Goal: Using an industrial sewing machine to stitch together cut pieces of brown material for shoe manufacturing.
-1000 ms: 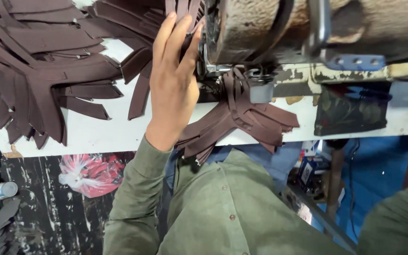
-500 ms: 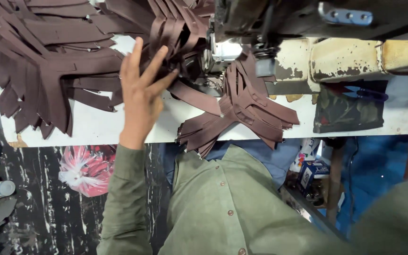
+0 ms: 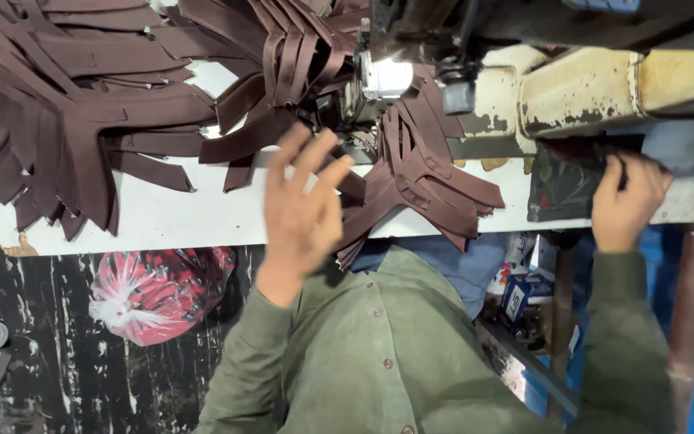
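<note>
Centrally, the left hand (image 3: 303, 213) is hovering open, fingers spread, beside dark brown cut fabric strips (image 3: 419, 173) lying at 12 o'clock under the worn cream sewing machine (image 3: 572, 88). At 3 o'clock, the right hand (image 3: 624, 201) is gripping a dark patterned cloth (image 3: 560, 189).

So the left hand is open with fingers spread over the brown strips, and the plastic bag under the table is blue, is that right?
Not quite: the head view shows the plastic bag under the table is red, not blue. The left hand is indeed open, fingers spread over the brown strips.
</note>
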